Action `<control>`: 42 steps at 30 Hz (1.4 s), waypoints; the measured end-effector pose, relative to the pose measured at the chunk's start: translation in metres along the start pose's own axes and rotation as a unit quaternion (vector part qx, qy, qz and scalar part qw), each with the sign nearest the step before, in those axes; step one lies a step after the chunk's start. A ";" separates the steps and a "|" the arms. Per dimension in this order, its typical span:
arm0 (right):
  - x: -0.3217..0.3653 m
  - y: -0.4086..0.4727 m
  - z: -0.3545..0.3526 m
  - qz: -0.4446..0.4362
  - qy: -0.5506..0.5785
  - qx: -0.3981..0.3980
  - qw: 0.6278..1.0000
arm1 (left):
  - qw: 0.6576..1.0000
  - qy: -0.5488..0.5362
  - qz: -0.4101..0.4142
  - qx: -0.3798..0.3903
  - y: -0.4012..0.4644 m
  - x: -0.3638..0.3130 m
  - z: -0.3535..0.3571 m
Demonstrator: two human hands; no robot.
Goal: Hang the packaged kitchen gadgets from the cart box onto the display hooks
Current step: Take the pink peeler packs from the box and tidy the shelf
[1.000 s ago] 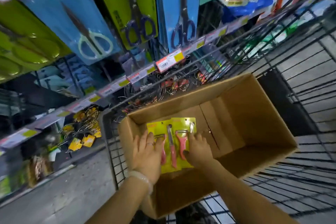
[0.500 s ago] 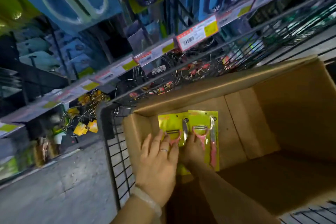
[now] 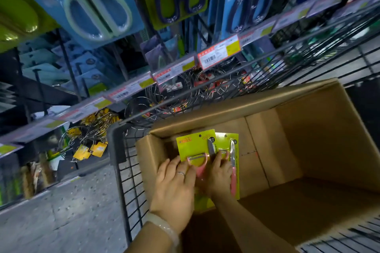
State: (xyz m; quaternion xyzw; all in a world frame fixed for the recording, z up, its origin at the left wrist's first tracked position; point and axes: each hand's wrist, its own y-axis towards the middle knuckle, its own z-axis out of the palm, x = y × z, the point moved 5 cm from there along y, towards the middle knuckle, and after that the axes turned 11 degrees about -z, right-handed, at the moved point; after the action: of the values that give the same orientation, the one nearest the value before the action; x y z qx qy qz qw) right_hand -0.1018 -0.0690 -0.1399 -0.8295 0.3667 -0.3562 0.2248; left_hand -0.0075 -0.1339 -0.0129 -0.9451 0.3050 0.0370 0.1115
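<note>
Two yellow gadget packs (image 3: 196, 144) overlap at left end of box (image 3: 308, 135) floor. Left hand (image 3: 174, 185) fingers flat on near pack; right hand (image 3: 219, 172) fingers curl onto pack, pinch uncertain. Risk: packs stick together, one slips back.

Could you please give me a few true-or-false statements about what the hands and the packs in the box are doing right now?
1. Both hands are down inside the cardboard box. True.
2. The left hand wears a ring and a pale bracelet. True.
3. The yellow-green gadget packs already hang on a display hook. False: they lie in the box, under the hands.
4. The right hand rests on the cart rim. False: it lies on the packs, beside the left hand.
5. The packs hold pink-handled tools. True.
6. Packaged scissors lie in the box. False: they hang on the display above.
</note>
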 end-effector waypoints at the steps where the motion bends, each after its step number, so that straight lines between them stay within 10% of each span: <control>1: -0.005 -0.006 -0.011 0.013 0.000 -0.007 1.000 | 1.000 -0.007 -0.006 0.006 0.000 0.000 0.000; 12: -0.008 -0.076 -0.114 0.021 0.152 -0.105 0.983 | 0.992 -0.040 0.015 0.120 -0.002 -0.011 -0.021; 15: 0.011 -0.085 -0.124 -0.027 0.165 -0.133 0.977 | 0.955 -0.202 -0.069 0.204 -0.008 -0.024 -0.013; 19: 0.035 -0.091 -0.133 -0.058 0.183 -0.154 0.969 | 0.896 -0.398 -0.172 0.098 -0.016 -0.033 -0.014; 27: 0.051 -0.082 -0.132 -0.161 0.310 -0.126 0.928 | 0.853 -0.445 -0.271 -0.027 -0.002 0.001 -0.051; 42: -0.066 0.008 -0.029 0.087 0.072 0.105 0.988 | 0.814 -0.460 -0.349 -0.066 0.008 0.029 -0.039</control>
State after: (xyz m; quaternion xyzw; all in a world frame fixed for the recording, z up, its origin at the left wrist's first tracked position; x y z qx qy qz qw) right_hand -0.1582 -0.0262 -0.1545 -0.7382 0.4134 -0.4310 0.3136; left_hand 0.0115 -0.1655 0.0199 -0.8658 -0.1353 0.4463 0.1815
